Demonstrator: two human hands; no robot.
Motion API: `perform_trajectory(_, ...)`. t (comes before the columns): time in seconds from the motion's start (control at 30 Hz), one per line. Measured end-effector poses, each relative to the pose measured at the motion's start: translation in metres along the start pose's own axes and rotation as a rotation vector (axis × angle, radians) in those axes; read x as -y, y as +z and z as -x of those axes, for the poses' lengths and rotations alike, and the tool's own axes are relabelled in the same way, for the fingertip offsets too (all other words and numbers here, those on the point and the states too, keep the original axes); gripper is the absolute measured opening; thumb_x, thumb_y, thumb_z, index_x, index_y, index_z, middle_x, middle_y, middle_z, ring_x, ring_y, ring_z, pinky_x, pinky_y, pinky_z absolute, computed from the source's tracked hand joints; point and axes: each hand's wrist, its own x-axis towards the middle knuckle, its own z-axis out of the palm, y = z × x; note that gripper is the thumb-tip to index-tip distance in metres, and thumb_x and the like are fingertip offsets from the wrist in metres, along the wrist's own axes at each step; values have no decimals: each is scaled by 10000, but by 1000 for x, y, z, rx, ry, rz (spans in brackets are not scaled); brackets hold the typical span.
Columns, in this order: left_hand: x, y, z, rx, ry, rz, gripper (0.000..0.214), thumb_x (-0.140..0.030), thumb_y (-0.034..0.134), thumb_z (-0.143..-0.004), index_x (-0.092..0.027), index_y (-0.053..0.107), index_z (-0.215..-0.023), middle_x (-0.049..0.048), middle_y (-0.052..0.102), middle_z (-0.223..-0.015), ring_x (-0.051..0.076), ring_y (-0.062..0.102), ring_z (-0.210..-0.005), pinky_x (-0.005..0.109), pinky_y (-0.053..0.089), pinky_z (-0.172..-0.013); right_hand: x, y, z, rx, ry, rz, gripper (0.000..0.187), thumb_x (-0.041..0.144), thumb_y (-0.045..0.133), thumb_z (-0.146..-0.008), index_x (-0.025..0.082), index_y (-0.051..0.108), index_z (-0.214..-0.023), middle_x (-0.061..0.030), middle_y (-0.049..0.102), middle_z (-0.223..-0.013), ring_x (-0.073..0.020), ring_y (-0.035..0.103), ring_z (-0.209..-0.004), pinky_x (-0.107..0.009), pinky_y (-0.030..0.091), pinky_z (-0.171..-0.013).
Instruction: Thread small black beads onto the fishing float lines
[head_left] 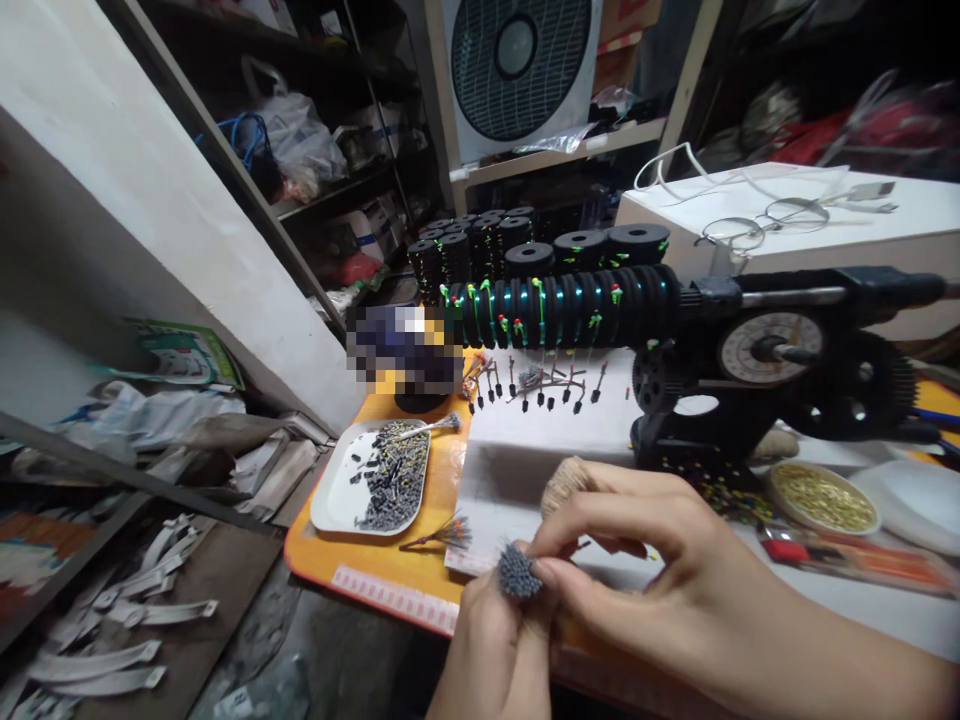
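My left hand (pixel 495 640) is closed around a tight bundle of thin strands with grey tips (pixel 520 574), whose ends point up out of the fist. The thumb and a finger of my right hand (pixel 645 545) pinch at the bundle's edge; anything tiny between them is too small to make out. Beige wrapping (pixel 564 487) covers one right fingertip. Beyond my hands stands a black winding device (pixel 570 305) with a row of dark spools, coloured beads and small dangling black weights. A loose bunch of orange-and-grey-tipped strands (pixel 446 534) lies left of my hands.
On the orange table (pixel 450 455), a white tray (pixel 322 500) holds many small grey and black pieces. A bowl of golden bits (pixel 825 497) sits at right. Stacked black spools (pixel 532 258), a white box with glasses (pixel 847 220) and a fan (pixel 517 70) stand behind.
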Motion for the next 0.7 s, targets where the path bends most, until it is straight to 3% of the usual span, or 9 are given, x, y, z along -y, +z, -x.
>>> perform_trajectory(0.07,-1,3,-1,39,-38,155,327,-458,746,-847,-231,739,-1081,77,703,-817,222,619,-768,291,474,-676,2,0,0,-10,-2,13,177,57,611,-860,151,729,-768,-1,631,-695,-95,571,-620,-190,439,-548)
perform_trajectory(0.17,-8,4,-7,113,-35,464,299,-515,763,-805,-242,661,-875,-69,497,-534,86,409,-475,194,332,-483,0,0,2,-13,-36,27,173,69,610,-878,150,732,-785,-12,636,-708,-99,578,-624,-192,449,-551)
perform_trajectory(0.27,-16,0,-11,130,-24,641,360,-462,822,-762,-209,570,-721,-87,485,-506,53,397,-452,161,311,-459,-4,0,3,20,-105,50,161,67,613,-895,133,746,-832,-32,626,-729,-109,576,-645,-198,459,-567)
perform_trajectory(0.4,-21,-7,-12,202,-65,750,279,-391,811,-798,-214,596,-778,-93,501,-528,31,285,-422,131,259,-420,-11,0,4,71,-179,179,182,72,585,-926,136,751,-890,-58,627,-771,-140,571,-700,-233,463,-602)
perform_trajectory(0.53,-18,-10,-12,262,-59,773,218,-376,760,-850,-227,606,-808,-90,472,-539,41,238,-439,127,247,-421,-14,2,7,132,-166,248,182,132,564,-949,142,736,-891,-52,614,-771,-152,532,-691,-250,429,-580)
perform_trajectory(0.7,-14,-10,-15,366,-68,785,164,-372,692,-902,-241,610,-851,-96,408,-538,53,190,-441,125,233,-405,-16,5,11,119,-173,295,203,137,534,-967,160,724,-899,-47,601,-775,-161,509,-694,-268,394,-585)
